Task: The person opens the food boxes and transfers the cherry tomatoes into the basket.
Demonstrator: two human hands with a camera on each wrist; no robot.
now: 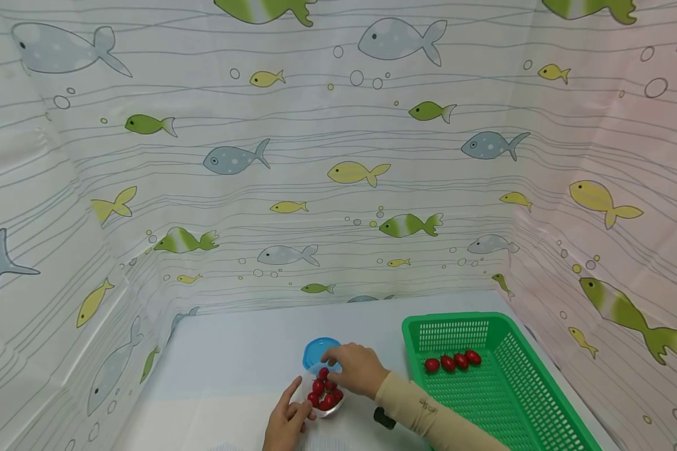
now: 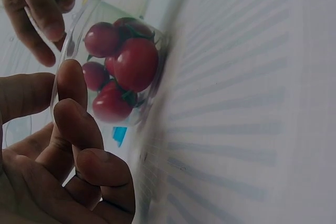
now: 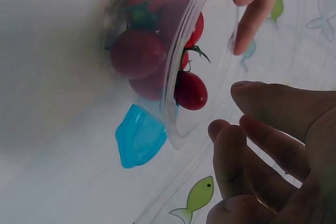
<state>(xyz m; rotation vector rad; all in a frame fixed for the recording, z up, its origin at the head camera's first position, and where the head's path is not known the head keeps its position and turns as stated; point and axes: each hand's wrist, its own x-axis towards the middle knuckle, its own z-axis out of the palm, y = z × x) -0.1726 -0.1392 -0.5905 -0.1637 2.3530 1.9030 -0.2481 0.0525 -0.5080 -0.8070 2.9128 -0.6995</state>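
A clear plastic tub of cherry tomatoes stands on the white table, some tomatoes with green stems. At the tub's left side in the head view, my left hand pinches its rim between thumb and finger. My right hand hovers over the far right of the tub, fingers loosely bent and apart. The right wrist view shows nothing between its fingertips, just off the tub's rim. Behind the tub lies a blue lid, partly hidden by the right hand.
To the right is a green plastic basket with several red cherry tomatoes in a row near its far left side. A fish-patterned sheet hangs around the back and sides of the table. A black device sits beneath the right forearm.
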